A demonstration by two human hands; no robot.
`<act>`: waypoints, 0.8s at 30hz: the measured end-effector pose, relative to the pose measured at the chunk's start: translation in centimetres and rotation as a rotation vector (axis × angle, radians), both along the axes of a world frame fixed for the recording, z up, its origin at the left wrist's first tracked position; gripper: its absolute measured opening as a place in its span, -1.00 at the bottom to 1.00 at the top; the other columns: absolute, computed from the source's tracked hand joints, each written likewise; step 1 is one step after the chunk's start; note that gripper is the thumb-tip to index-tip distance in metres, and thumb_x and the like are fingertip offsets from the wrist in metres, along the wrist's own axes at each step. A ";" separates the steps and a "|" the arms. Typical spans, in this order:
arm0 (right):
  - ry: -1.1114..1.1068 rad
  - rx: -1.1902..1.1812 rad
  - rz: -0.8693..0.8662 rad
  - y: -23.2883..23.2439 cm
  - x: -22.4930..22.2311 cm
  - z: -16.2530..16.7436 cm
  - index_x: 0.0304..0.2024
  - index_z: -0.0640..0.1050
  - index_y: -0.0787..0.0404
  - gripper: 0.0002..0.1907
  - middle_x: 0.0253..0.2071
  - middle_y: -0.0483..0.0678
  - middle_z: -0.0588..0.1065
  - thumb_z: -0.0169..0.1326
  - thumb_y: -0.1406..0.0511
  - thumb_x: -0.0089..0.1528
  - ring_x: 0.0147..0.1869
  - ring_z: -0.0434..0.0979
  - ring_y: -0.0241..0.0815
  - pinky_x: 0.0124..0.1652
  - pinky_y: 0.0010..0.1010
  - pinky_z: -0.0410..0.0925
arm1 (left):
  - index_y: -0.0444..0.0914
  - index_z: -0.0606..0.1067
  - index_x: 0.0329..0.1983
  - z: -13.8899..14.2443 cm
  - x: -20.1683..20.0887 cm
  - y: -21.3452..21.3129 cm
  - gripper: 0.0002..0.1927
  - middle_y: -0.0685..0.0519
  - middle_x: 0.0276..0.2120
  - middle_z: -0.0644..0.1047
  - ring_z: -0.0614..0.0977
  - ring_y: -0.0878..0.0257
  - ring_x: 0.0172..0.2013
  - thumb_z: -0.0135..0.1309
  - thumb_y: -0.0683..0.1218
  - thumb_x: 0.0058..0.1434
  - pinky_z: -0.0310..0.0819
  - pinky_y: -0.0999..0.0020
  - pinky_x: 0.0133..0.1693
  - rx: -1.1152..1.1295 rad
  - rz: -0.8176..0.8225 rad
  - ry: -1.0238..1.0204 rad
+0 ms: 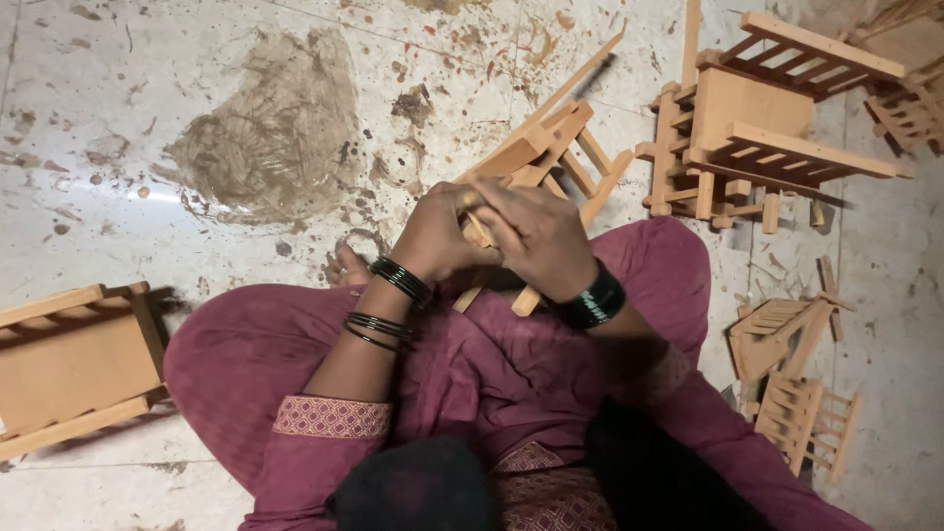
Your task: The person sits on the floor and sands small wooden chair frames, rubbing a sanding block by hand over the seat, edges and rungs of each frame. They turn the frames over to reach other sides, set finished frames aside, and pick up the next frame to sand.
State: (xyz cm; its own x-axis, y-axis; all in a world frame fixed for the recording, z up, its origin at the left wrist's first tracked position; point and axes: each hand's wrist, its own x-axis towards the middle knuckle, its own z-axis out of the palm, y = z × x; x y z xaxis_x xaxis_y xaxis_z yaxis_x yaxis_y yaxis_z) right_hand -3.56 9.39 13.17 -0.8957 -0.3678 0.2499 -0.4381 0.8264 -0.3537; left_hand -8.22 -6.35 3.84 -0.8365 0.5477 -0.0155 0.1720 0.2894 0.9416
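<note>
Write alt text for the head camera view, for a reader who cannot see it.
A seated person's left hand and right hand together grip a small slatted pale wooden frame above a lap in maroon cloth. More pale wooden slatted pieces and a pale wooden box-like stool lie on the stained stone floor.

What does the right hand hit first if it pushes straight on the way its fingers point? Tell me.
The right hand points leftward across the small slatted wooden frame, so it would probably meet the left hand first; they already look to touch, though depth is unclear.
</note>
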 end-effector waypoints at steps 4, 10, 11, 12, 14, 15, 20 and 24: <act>-0.130 0.030 -0.047 2.4 0.9 1.1 0.22 0.60 0.13 -0.58 -0.31 0.00 0.62 0.24 0.33 0.29 -0.32 0.60 -0.19 -0.27 -0.38 0.45 | -0.17 0.49 0.26 0.4 -0.2 -0.2 -0.03 -0.05 0.12 0.59 0.60 0.07 0.11 0.55 0.06 -0.32 0.40 0.21 0.21 0.178 0.007 0.054; -0.156 -0.419 -0.260 3.8 3.0 0.9 0.13 0.56 0.25 -0.62 -0.21 -0.13 0.62 0.23 0.44 0.25 -0.19 0.60 -0.43 -0.19 -0.58 0.46 | -0.23 0.48 0.27 0.7 -0.2 0.0 -0.02 -0.05 0.19 0.56 0.59 0.09 0.14 0.55 0.03 -0.31 0.40 0.25 0.22 0.180 0.015 0.070; -0.154 -0.430 -0.272 3.7 3.0 0.7 0.07 0.59 0.26 -0.66 -0.22 -0.13 0.60 0.27 0.45 0.23 -0.22 0.56 -0.43 -0.21 -0.58 0.44 | -0.24 0.48 0.27 0.7 -0.2 0.0 -0.02 -0.06 0.19 0.56 0.59 0.07 0.14 0.55 0.03 -0.31 0.39 0.24 0.22 0.164 0.010 0.085; -0.152 -0.439 -0.281 3.6 3.0 0.5 0.01 0.61 0.27 -0.70 -0.24 -0.13 0.59 0.32 0.45 0.22 -0.25 0.53 -0.43 -0.23 -0.58 0.42 | -0.25 0.48 0.26 0.6 -0.2 0.0 -0.02 -0.07 0.19 0.56 0.58 0.06 0.14 0.56 0.03 -0.31 0.38 0.24 0.21 0.150 0.007 0.100; -0.142 -0.529 -0.183 3.6 2.6 0.4 0.06 0.61 0.29 -0.74 -0.13 -0.10 0.54 0.17 0.51 0.32 -0.12 0.56 -0.40 -0.04 -0.55 0.45 | -0.26 0.48 0.27 0.5 -0.1 0.0 -0.03 -0.07 0.20 0.55 0.59 0.08 0.16 0.54 0.03 -0.29 0.39 0.26 0.22 0.199 -0.004 0.092; -0.140 -0.572 -0.129 3.7 2.4 0.4 0.08 0.61 0.30 -0.74 -0.08 -0.08 0.51 0.09 0.55 0.37 -0.06 0.58 -0.38 0.06 -0.54 0.46 | -0.26 0.47 0.27 0.5 -0.2 -0.1 -0.04 -0.07 0.21 0.55 0.59 0.09 0.17 0.54 0.03 -0.29 0.40 0.27 0.23 0.225 -0.005 0.087; -0.412 -0.901 -0.263 4.4 2.0 0.2 0.23 0.44 0.29 -0.52 -0.06 -0.08 0.54 0.11 0.54 0.25 -0.09 0.59 -0.42 -0.08 -0.60 0.48 | -0.26 0.47 0.28 0.5 -0.4 -0.2 -0.01 -0.08 0.16 0.57 0.62 0.09 0.12 0.53 0.04 -0.31 0.43 0.28 0.20 0.202 -0.001 0.090; -0.478 -1.068 -0.284 4.5 1.9 -0.6 0.03 0.52 0.45 -0.72 -0.09 0.00 0.59 0.14 0.58 0.26 -0.07 0.62 -0.33 -0.03 -0.52 0.51 | -0.27 0.48 0.26 0.7 -0.4 -0.2 -0.02 -0.09 0.17 0.56 0.61 0.06 0.13 0.55 0.05 -0.32 0.41 0.25 0.20 0.199 0.010 0.146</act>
